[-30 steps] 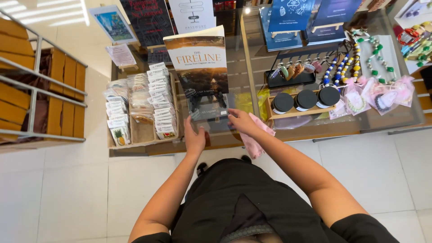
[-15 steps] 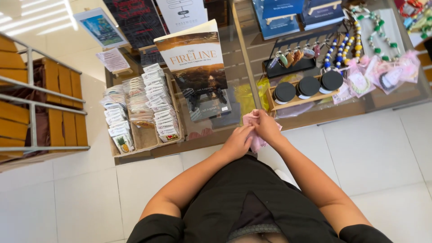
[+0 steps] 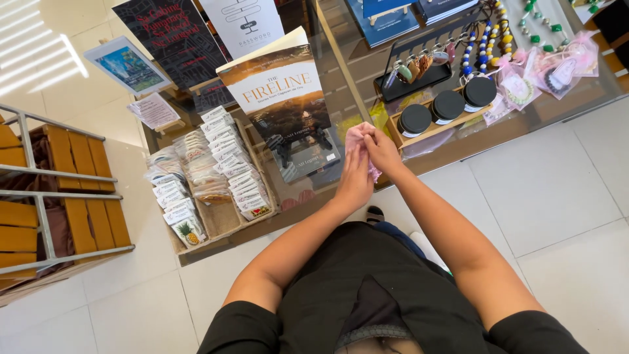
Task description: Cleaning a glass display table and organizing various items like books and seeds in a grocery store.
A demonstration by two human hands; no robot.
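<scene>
Mid-frame, left hand [image 3: 354,180] and right hand [image 3: 382,149] both pinch a pink cloth [image 3: 359,141] over the glass counter [image 3: 357,78], bunching it; wiping needs a flatter grip.

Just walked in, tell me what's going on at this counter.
A person in a black top stands at a glass display counter and holds a pink cloth bunched between both hands, left hand and right hand, over the counter's front edge. Beside the hands stands a large book propped upright; to its left is a tray of small packets, and to the right a wooden tray with three black round lids.
</scene>
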